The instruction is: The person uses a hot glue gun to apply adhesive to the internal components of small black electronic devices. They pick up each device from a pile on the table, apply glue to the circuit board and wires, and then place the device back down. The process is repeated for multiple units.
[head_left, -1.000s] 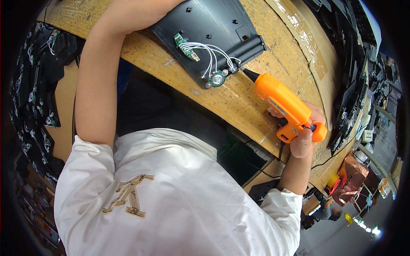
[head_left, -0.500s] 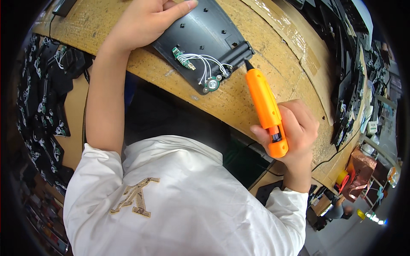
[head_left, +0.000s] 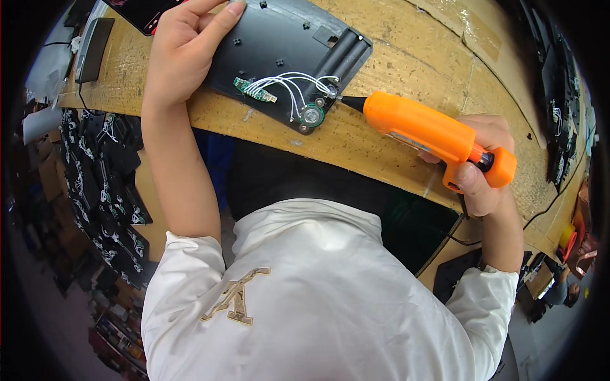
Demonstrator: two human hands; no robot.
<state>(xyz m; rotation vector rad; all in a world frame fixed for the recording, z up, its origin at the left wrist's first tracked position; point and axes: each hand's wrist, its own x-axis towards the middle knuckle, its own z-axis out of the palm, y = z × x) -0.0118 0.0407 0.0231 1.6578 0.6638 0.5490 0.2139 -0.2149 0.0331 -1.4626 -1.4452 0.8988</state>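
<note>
My left hand [head_left: 184, 47] grips the left edge of a black plastic housing [head_left: 279, 47], its thumb on top of the panel. A small green circuit board [head_left: 254, 90] sits on the housing, and white wires [head_left: 286, 79] run from it to the lower right corner. There a round metal part on a green disc [head_left: 311, 115] is fixed. Closed around an orange hot glue gun [head_left: 419, 127], my right hand [head_left: 486, 165] holds it almost level. The gun's dark nozzle points left, its tip at the wire ends by the housing's right edge.
The worn wooden bench [head_left: 394, 70] lies under the housing. A dark phone-like device [head_left: 143, 13] and a black curved part [head_left: 95, 51] are at the upper left. Many black parts with wires [head_left: 105, 190] lie to the left, and more are stacked [head_left: 556, 95] at the right.
The glue gun has swung from steep to nearly level, its tip now at the wire ends. The housing has turned slightly and sits further left in view, which has itself shifted.
</note>
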